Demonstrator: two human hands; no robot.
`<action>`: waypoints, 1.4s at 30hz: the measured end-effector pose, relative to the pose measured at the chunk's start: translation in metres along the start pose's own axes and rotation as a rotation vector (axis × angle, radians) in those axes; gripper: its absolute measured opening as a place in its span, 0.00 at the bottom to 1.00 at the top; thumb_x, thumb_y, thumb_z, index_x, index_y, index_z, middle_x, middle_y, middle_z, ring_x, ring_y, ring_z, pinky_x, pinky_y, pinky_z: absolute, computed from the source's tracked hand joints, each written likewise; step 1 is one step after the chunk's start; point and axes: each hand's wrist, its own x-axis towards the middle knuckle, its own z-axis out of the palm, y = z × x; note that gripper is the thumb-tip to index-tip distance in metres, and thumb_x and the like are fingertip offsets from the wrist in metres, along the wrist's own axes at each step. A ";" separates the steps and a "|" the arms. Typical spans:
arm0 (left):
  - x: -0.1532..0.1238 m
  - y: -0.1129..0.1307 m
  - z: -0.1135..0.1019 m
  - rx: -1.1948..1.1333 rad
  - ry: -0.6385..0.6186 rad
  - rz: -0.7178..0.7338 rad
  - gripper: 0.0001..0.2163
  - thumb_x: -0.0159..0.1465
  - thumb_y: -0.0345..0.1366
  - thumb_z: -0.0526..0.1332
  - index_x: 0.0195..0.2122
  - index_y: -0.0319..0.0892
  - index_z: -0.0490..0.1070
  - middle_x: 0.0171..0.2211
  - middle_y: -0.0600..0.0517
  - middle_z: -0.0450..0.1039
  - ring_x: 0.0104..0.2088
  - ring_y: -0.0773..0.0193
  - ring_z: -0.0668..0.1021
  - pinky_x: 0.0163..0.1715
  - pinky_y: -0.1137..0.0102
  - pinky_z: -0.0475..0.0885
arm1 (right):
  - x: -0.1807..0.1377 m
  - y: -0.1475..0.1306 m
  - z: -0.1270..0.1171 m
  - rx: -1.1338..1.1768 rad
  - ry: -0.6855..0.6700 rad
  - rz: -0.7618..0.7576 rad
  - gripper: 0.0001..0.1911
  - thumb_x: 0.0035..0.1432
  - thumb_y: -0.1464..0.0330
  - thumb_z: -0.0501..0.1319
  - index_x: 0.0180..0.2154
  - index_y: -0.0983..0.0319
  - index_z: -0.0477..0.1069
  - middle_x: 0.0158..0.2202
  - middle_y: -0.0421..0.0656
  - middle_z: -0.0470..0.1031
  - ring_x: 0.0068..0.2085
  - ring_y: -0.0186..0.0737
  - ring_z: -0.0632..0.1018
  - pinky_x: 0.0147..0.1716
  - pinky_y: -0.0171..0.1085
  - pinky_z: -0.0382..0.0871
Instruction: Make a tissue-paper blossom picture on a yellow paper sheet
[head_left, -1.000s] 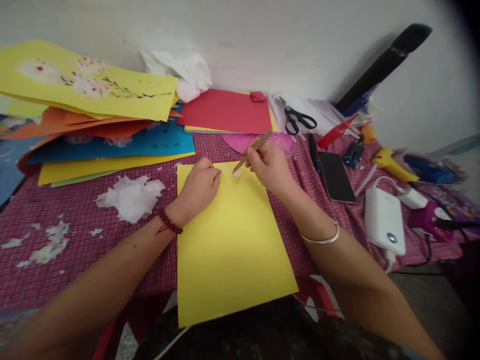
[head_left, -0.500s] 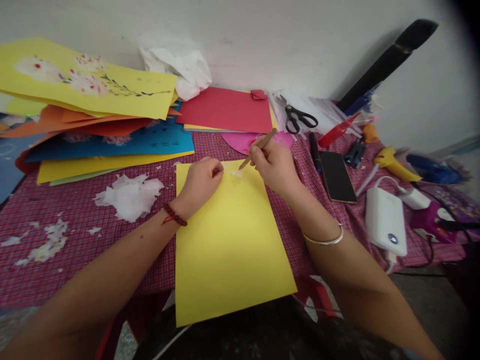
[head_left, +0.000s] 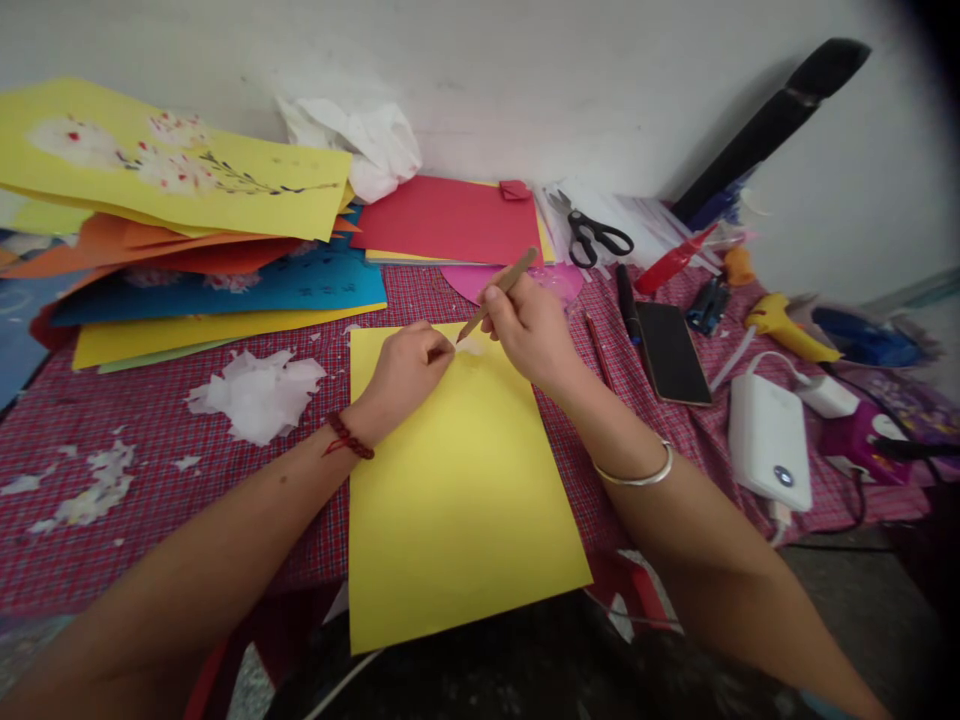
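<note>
A sheet of yellow paper (head_left: 465, 500) lies in front of me, with a small whitish patch (head_left: 471, 348) near its far edge. My right hand (head_left: 529, 325) grips a tan, pointed wooden stick (head_left: 514, 272), its tip just above the paper beside my left fingertips. My left hand (head_left: 405, 375) rests on the upper left of the sheet, thumb and fingers pinched together; whatever is between them is too small to make out. Torn white tissue paper (head_left: 259, 395) is piled to the left of the sheet.
Painted cards (head_left: 172, 170) and coloured paper are stacked at the back left, beside red paper (head_left: 450, 220). Scissors (head_left: 592, 235), a marker (head_left: 628, 300), a red pencil (head_left: 598, 350), a phone (head_left: 673, 350) and a white power bank (head_left: 770, 440) lie to the right.
My right hand has moved left with the stick, bringing its tip from the whitish patch to my left fingertips. My left hand has shifted slightly right.
</note>
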 end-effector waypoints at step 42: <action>0.009 -0.003 0.000 -0.178 0.033 -0.141 0.07 0.59 0.29 0.59 0.36 0.42 0.75 0.36 0.49 0.79 0.37 0.60 0.79 0.40 0.65 0.74 | 0.000 0.018 0.005 0.122 0.004 0.160 0.13 0.67 0.60 0.56 0.32 0.60 0.66 0.24 0.39 0.71 0.25 0.34 0.74 0.25 0.33 0.66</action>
